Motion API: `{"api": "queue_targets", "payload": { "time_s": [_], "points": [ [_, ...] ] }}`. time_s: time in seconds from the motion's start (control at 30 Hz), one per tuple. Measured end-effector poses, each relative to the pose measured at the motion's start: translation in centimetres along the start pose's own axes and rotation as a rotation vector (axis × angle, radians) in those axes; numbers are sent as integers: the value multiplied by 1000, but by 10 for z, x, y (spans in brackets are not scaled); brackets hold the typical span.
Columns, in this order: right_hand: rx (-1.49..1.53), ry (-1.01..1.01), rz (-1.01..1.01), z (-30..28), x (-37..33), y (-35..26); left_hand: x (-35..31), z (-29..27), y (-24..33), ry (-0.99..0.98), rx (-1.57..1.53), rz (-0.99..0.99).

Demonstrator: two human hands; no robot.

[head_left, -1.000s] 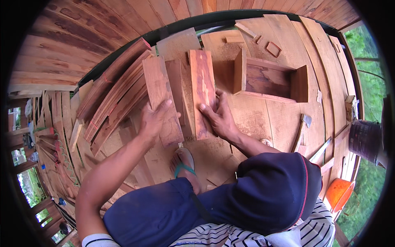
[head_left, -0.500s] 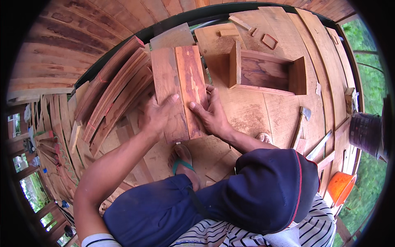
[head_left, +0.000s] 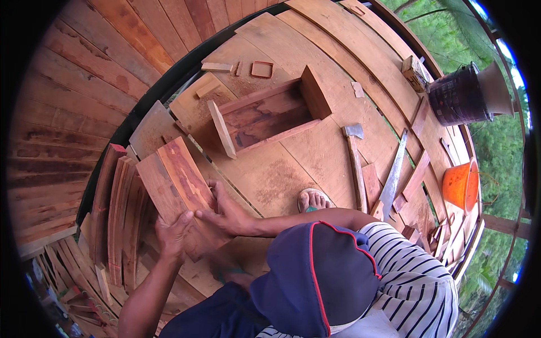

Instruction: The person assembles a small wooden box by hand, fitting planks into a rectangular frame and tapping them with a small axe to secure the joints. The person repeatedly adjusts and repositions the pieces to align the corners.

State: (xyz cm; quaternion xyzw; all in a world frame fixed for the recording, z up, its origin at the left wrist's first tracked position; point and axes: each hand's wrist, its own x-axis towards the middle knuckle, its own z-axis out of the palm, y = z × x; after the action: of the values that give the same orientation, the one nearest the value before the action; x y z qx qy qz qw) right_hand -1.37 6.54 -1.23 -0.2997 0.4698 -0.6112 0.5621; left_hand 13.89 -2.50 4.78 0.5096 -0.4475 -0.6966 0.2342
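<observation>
A reddish-brown wooden panel (head_left: 179, 181), made of two boards side by side, is tilted over the left part of the floor. My left hand (head_left: 172, 234) grips its near left edge, thumb lying on the top face. On the opposite edge, my right hand (head_left: 228, 214) holds the panel with its thumb on top and its fingers curled at the side. The two thumbs almost meet. Beyond the panel, to the right, an open-topped wooden box (head_left: 270, 112) rests on the floor planks. What lies under the panel is hidden.
Stacked dark red boards (head_left: 106, 197) stand left of the panel. A hatchet (head_left: 353, 132) and a handsaw (head_left: 393, 179) lie to the right, near an orange bucket (head_left: 457, 185) and a dark bucket (head_left: 457, 96). Sawdust (head_left: 282, 183) covers some planks.
The view has turned, so the panel now appears lower left and slanted. My left hand is nearer my right hand on the panel. Both keep hold of it.
</observation>
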Motion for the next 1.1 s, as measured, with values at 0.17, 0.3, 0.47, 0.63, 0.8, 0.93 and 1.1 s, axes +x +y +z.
{"api": "queue_targets", "payload": {
  "time_s": [0.17,0.3,0.47,0.63,0.8,0.93,1.1],
  "points": [
    [33,36,60,-5,-12,-1,-6,12,0,19,103,1],
    [-25,78,-22,-8,-17,-1,-7,19,-1,-13,97,-1],
    [14,50,24,-20,-21,-9,-17,38,21,-89,100,-4],
    [21,42,-16,-20,-23,-12,-13,29,9,-73,174,135],
    [18,60,-37,-25,-25,-24,-18,42,23,-103,160,140],
    [-2,75,-109,-21,-17,-18,-12,37,21,-69,182,153],
    [185,61,-9,-33,-10,-31,7,46,21,-113,136,-2]
  ]
}}
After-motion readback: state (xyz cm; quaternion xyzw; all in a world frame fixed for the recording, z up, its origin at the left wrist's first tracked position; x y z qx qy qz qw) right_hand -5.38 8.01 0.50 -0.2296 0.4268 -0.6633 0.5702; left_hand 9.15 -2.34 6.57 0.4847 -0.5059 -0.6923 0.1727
